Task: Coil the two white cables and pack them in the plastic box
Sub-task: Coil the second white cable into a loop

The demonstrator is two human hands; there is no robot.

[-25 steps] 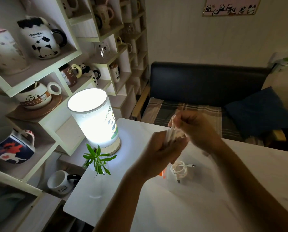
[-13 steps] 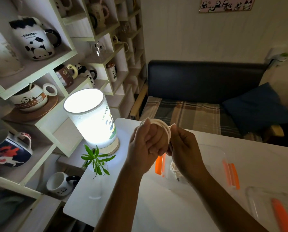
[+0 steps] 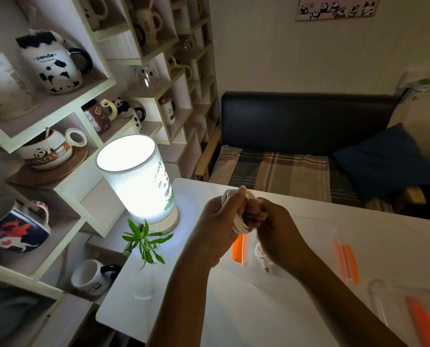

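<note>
Above the white table, both hands hold a coiled white cable. My left hand grips the coil with the thumb up along its side. My right hand curls its fingers round the coil from the right. Below my hands stands the clear plastic box with orange clips. A second white cable lies coiled inside it, partly hidden by my right hand.
A lit cylinder lamp and a small green plant stand on the table's left side. The box's clear lid with an orange clip lies at the right. Shelves of mugs fill the left; a dark sofa sits behind the table.
One second ago my hands were winding the cable higher and further right. They have since come together lower and to the left, with the cable now a compact coil held between them.
</note>
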